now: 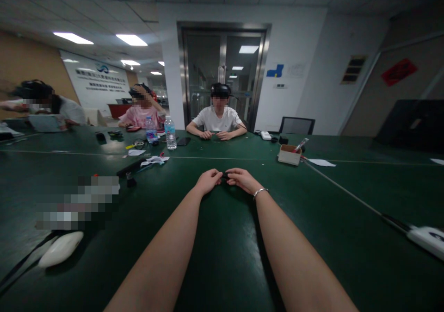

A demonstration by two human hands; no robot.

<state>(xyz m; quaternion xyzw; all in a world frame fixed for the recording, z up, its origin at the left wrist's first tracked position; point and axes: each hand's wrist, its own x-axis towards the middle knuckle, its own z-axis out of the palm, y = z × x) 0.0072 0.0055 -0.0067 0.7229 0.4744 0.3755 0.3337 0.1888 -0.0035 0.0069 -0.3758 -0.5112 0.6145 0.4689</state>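
Both my arms reach out over the dark green table (222, 275). Between the fingertips of my left hand (208, 181) and my right hand (242, 179) is a small black object (225, 175). Each hand pinches it from its own side, just above the tabletop. Fingers cover most of it, and its kind is too small to make out. A silver bracelet (261, 192) circles my right wrist.
Across the table sits a person (219, 115) in white; others sit at left. Water bottles (170, 134), a phone (183, 141) and papers (155, 160) lie far left, a white mouse-shaped object (61, 249) near left. At right are a small box (289, 156) and a cabled power strip (427, 240).
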